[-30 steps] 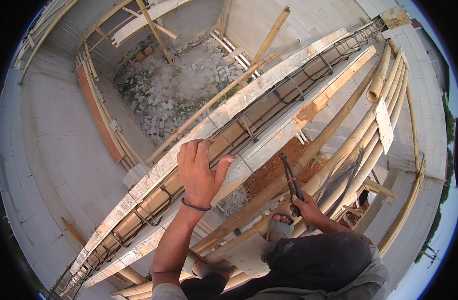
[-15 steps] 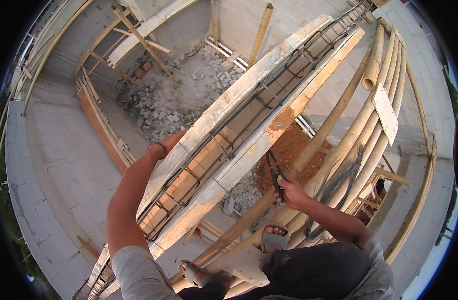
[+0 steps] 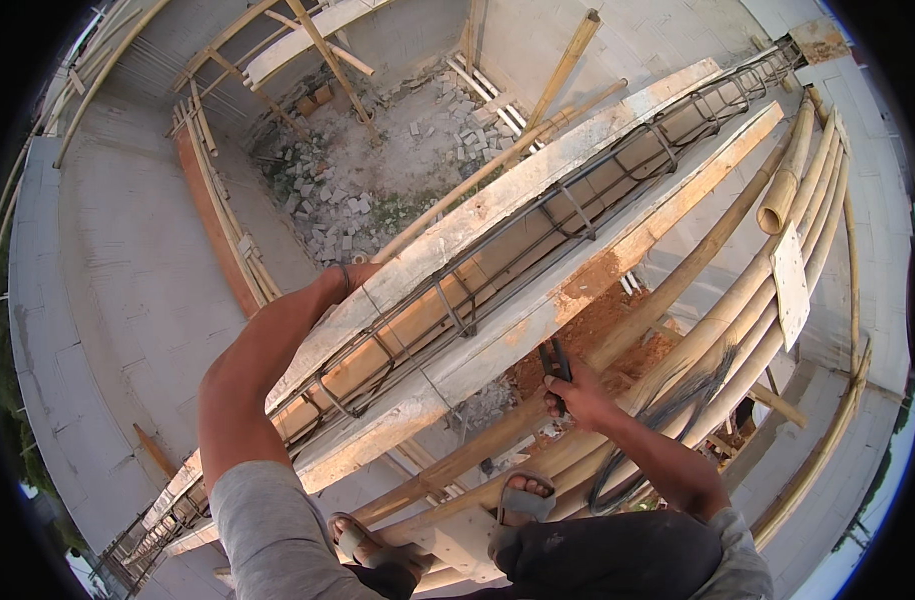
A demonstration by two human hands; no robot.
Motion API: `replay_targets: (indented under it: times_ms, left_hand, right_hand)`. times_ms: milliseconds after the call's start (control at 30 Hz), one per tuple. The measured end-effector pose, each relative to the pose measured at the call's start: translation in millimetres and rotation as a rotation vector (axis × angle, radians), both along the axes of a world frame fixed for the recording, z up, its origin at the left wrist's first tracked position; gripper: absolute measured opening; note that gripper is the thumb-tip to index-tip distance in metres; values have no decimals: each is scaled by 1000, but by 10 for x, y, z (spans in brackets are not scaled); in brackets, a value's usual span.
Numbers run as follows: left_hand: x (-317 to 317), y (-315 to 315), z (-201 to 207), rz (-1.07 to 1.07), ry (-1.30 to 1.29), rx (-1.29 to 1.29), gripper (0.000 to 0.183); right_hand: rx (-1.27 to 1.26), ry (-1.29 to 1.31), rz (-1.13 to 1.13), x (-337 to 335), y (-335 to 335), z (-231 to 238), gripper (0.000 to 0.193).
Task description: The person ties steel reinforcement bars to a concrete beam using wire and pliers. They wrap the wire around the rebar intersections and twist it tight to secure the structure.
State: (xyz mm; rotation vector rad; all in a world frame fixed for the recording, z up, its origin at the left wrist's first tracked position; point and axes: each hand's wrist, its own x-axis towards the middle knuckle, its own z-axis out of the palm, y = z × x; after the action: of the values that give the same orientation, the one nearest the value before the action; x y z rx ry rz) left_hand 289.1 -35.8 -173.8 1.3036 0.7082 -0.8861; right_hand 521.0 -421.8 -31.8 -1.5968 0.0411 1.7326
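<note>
My left arm reaches over the far board (image 3: 488, 208) of a long wooden formwork. My left hand (image 3: 356, 274) is at its outer side, fingers partly hidden. A thin bamboo pole (image 3: 468, 185) slants up from that hand along the board, and the hand appears closed on its near end. My right hand (image 3: 575, 395) is closed round dark pliers (image 3: 555, 362), held just on my side of the near board (image 3: 578, 285). Between the boards lies a cage of steel reinforcing bars (image 3: 458, 310). Thin wires cross over the boards.
My sandalled feet stand on a plank (image 3: 468, 540) and thick bamboo poles (image 3: 718, 310). A coil of dark wire (image 3: 668, 410) hangs over the poles. Far below lie rubble (image 3: 348, 190) and reddish soil (image 3: 603, 330). Pale block walls (image 3: 148, 260) surround the drop.
The bamboo pole has come into view beyond the far board, rising from my left hand. The pliers now point more steeply away from me and look shorter. My view has shifted slightly.
</note>
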Motion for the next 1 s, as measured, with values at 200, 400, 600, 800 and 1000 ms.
replay_targets:
  times_ms: [200, 400, 600, 800, 1000]
  left_hand:
    - [43, 59, -68, -155, -30, 74, 79]
    - [81, 59, -140, -361, -134, 210, 78]
    - [226, 69, 357, -164, -92, 538, 80]
    - [-653, -175, 1538, 257, -202, 763, 86]
    - [-1413, -776, 1991, 410, -241, 874, 72]
  right_hand:
    - [-7, -18, 78, 70, 69, 29, 32]
    - [-72, 7, -33, -37, 89, 63, 26]
    - [-84, -75, -57, -127, 23, 14, 21]
    - [-24, -167, -45, -79, -178, 126, 26]
    - [-3, -250, -143, -310, -513, 329, 35]
